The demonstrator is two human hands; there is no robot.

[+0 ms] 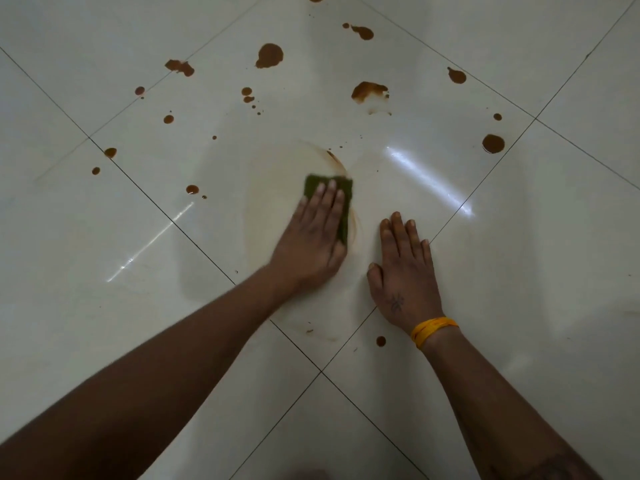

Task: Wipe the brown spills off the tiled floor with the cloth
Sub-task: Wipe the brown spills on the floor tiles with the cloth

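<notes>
Two bare hands are down on the glossy pale tiled floor (519, 306), and we read each as placed for a reason. Our left hand (313, 233) lies flat on the small dark green cloth (343, 188), palm down, so that the weight of the arm presses the pad against the tile; we judge this to be mid-wipe, since a faint tan smear with a thin brown rim curves around the cloth. Our right hand (401, 268), with a yellow band at the wrist (434, 329), rests on bare tile just beside the cloth, apparently as a prop to steady us while we lean forward.

The left fingers (327, 199) are stretched out straight and close together, not curled around anything; they pin the cloth rather than grip it, and the cloth's far edge shows beyond the fingertips. The right fingers (398, 230) are also extended and slightly spread, touching only the floor and holding nothing.

The brown spills (269, 55) lie mostly beyond the cloth, scattered over the far tiles, with one large drop to the right (493, 143) and one small drop near the right wrist (381, 341). We judge most of the wiping is yet to be done
</notes>
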